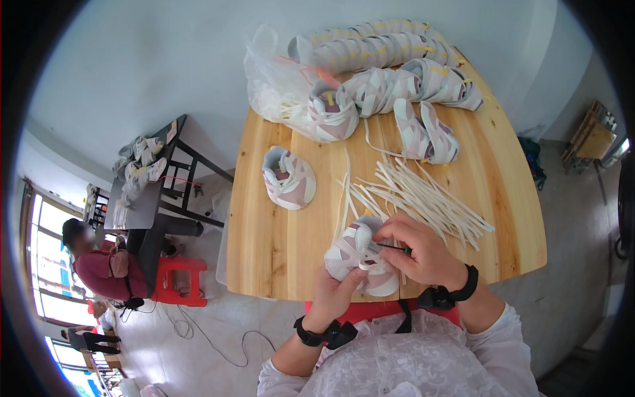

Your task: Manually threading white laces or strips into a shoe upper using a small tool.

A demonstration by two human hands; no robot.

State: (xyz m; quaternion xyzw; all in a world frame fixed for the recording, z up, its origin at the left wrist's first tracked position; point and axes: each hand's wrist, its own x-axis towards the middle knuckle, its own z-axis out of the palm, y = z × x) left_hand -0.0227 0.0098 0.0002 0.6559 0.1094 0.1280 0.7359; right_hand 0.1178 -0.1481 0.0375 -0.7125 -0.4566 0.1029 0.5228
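Near the table's front edge, my left hand [332, 296] grips a white and pale pink shoe upper [342, 257] from below, thumb on its lacing area. A white lace [372, 266] crosses the opening by that thumb. My right hand [423, 250] is closed around a thin tool with a dark green handle [405, 250]; its tip points at the upper's eyelets, and its exact kind is too small to make out. Just beyond my hands lies a loose bundle of flat white laces [430, 198]. A second shoe upper [289, 178] stands alone to the left.
Long rows of nested uppers [383, 51] line the back of the wooden table [264, 255]. A clear plastic bag [271, 83] stands beside another upper [332, 112], with a pair of uppers [423, 132] farther right. Leftward, a person [109, 271] sits near a red stool [180, 281] and a dark table [142, 202].
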